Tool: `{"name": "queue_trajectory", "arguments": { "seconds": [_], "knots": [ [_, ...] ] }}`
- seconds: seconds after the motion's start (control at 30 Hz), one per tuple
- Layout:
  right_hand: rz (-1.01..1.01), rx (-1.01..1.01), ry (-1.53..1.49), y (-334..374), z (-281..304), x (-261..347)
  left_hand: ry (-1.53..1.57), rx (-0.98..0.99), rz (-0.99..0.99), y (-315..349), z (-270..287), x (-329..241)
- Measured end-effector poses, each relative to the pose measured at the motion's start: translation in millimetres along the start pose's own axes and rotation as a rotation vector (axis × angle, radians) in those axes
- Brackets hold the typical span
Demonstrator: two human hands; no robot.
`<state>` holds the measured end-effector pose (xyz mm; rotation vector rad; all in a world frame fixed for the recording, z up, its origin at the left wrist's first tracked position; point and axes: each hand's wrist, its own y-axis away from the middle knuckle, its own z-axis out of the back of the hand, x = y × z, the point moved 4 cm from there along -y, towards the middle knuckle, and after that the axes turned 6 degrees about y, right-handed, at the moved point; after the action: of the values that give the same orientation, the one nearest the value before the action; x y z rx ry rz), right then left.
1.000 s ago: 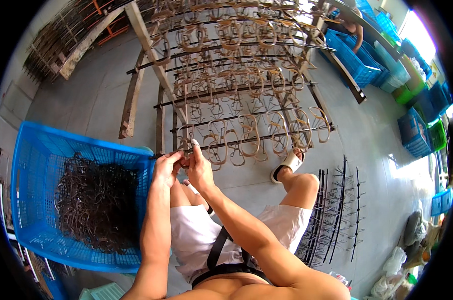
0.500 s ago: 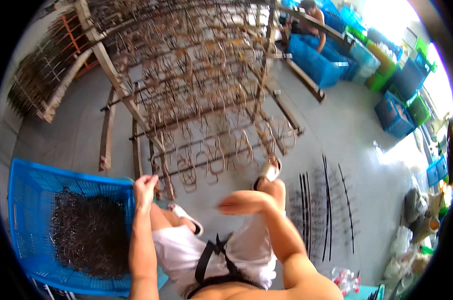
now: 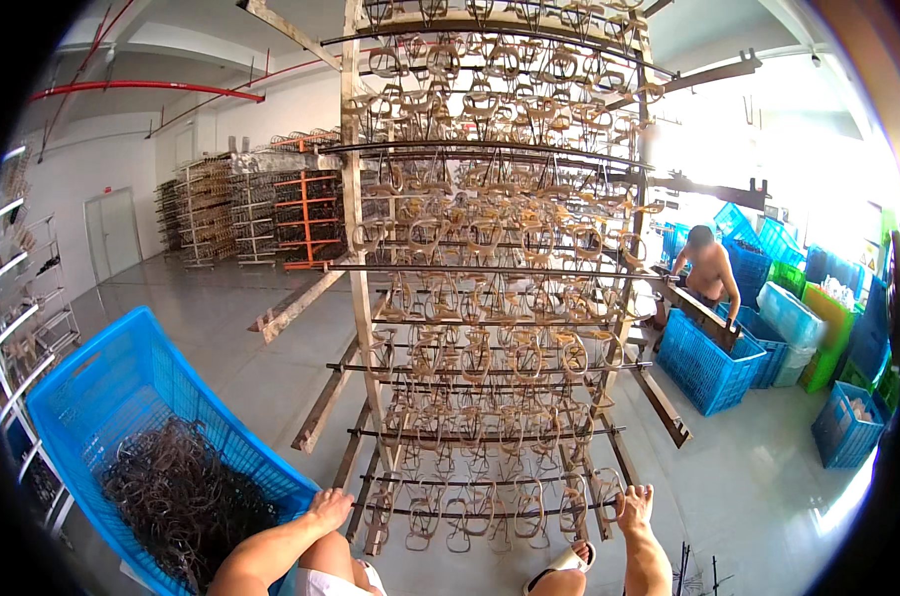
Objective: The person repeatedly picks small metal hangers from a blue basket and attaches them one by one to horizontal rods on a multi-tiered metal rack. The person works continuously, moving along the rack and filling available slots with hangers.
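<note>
Loaded rod (image 3: 515, 515), thin and dark, is found at the lowest front level of the tall rack (image 3: 359, 328), spanning between the 2 hands. Its left end is gripped by the left hand (image 3: 331, 509), the fingers curled over it; its right end is gripped by the right hand (image 3: 636, 505), though the thumb's exact placing cannot be told. Tan, open loops (image 3: 420, 526) are carried along its length. The rod is judged stiff and fairly light, while the loops are judged springy, easily bent and prone to snagging on neighbouring rows. A hold is best taken at the 2 bare ends, so that the weight is shared and the loops are left untouched. Dark, tangled pieces (image 3: 187, 497) are held in the blue basket (image 3: 152, 338) just beside the left hand.
</note>
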<state>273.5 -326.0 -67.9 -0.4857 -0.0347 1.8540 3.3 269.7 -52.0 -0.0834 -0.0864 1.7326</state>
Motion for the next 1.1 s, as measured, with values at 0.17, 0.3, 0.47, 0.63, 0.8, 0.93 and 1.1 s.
{"name": "queue_trajectory", "arguments": {
  "seconds": [0.17,0.3,0.47,0.63,0.8,0.93,1.1],
  "knots": [
    [0.069,-0.605,-0.24,29,128,-74,-0.065,-0.358,-0.155,54,168,-37],
    [-0.101,-0.797,-0.039,63,262,-169,-0.35,-0.772,-0.374,93,370,-71],
    [-0.276,-1.181,-0.122,62,400,-224,-0.604,-1.406,-0.339,52,567,-90],
    [-0.347,-1.501,-0.161,-37,398,-296,-0.786,-1.643,-0.332,-1,709,-80],
    [-0.18,-1.463,-0.113,-97,561,-360,-0.688,-1.688,-0.227,-38,863,-60],
    [0.034,-1.425,-0.033,-155,714,-392,-0.517,-1.597,-0.119,-45,985,-24],
    [0.293,-1.313,-0.006,-212,888,-406,-0.381,-1.151,0.028,-59,1055,1]
  ]
}}
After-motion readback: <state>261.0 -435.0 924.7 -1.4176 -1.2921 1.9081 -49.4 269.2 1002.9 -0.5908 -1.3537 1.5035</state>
